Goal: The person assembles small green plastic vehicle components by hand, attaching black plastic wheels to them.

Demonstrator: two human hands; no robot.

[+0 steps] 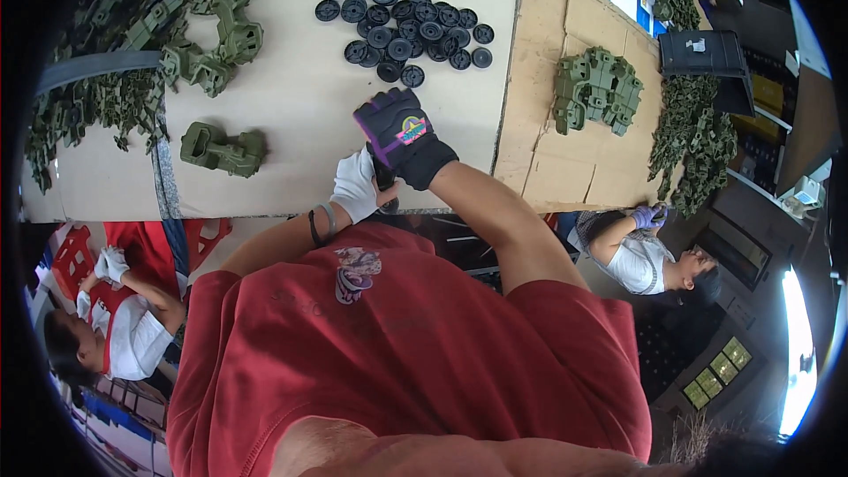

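Observation:
My left hand, in a white glove, and my right hand, in a black and purple glove, meet at the table's near edge. Fingers of both are curled in. Between them a dark piece shows only in part, so its kind cannot be made out. Beyond my hands, several loose black toy wheels lie in a spread pile. A single olive-green plastic toy vehicle body rests on the table to the left.
Cardboard covers the table. More green bodies and a heap of green parts sit at left. A green cluster, a parts heap and a black bin are at right. Co-workers sit on both sides.

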